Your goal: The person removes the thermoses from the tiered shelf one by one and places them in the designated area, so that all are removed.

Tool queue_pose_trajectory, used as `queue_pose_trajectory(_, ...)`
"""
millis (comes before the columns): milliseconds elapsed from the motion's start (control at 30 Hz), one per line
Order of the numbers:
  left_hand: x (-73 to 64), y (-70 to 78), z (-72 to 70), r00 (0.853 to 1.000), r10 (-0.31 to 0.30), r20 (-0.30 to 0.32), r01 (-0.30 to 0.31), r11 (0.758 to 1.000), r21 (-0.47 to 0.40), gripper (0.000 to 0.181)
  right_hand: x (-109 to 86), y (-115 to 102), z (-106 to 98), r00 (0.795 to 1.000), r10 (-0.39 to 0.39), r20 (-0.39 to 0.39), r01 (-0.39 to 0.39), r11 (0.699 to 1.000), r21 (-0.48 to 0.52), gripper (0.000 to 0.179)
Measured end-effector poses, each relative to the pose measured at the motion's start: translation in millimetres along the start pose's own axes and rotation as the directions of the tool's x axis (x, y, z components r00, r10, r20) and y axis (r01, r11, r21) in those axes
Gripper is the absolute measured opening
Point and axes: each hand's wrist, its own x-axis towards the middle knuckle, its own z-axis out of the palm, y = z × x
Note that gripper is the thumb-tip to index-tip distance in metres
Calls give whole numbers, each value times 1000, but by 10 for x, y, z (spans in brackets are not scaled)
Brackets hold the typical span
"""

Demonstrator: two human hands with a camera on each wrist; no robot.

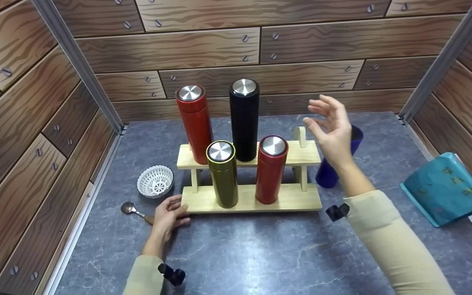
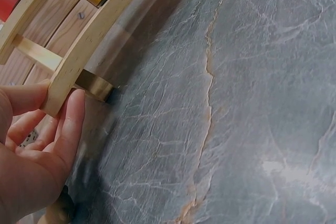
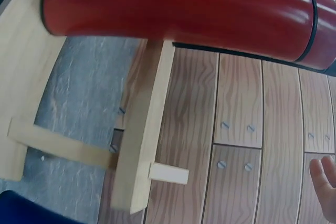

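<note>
A two-tier wooden rack (image 1: pixel 297 200) stands on the grey marbled table. On its upper shelf are a red thermos (image 1: pixel 197 127) and a taller black thermos (image 1: pixel 244 123); the lower shelf bears an olive-gold thermos (image 1: pixel 226 184) and a second red thermos (image 1: pixel 269 176). My left hand (image 1: pixel 166 217) grips the left end of the lower shelf, thumb above and fingers below in the left wrist view. Raised beside the rack's right end, my right hand (image 1: pixel 333 133) holds nothing, its fingers loosely bent. Behind that hand is a blue tumbler (image 1: pixel 327 174), partly hidden.
Left of the rack sit a white woven-look bowl (image 1: pixel 155 181) and a spoon (image 1: pixel 128 208), its handle partly behind the left hand. A teal patterned pouch-like thing (image 1: pixel 445 192) lies at the right. Wood-print walls enclose the table at the back and sides.
</note>
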Motion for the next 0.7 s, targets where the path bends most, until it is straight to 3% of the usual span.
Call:
queue_pose_trajectory(300,5,-9,-1,1000,2,-2,-2,1000,-1,47,78,58,177,994,42,105,-40,999,-26,58)
queue_pose_trajectory(533,2,2,-4,1000,-3,-3,3,1000,6,48,93,86,348,983,104,148,-111,993,40,59)
queue_pose_trajectory(700,-10,9,7,1000,-8,-3,9,1000,18,48,121,124,466,963,162,215,-172,985,27,65)
